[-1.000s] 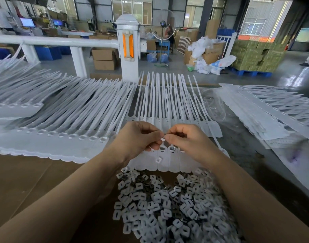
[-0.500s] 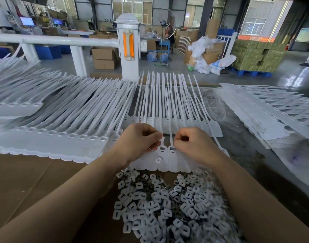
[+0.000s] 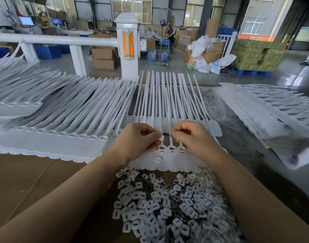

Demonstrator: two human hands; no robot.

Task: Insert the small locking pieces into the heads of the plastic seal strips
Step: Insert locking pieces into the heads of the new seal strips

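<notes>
no writing legible. left hand (image 3: 139, 139) pinches a small white clip (image 3: 161, 137); right hand (image 3: 194, 137) curled, hold unclear — above seal strips (image 3: 167, 155) on brown cardboard (image 3: 27, 181), warehouse behind.

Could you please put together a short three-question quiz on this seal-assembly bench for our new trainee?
1. True or false: the loose pile of locking pieces lies nearer the worker than the row of seal strips.
2. Which hand pinches a small white locking piece at its fingertips? A) left hand B) right hand
3. Fill in: one stray locking piece lies on the flat ___ of the seal strips, between the wrists.

Key: 1 true; 2 A; 3 tags.
</notes>
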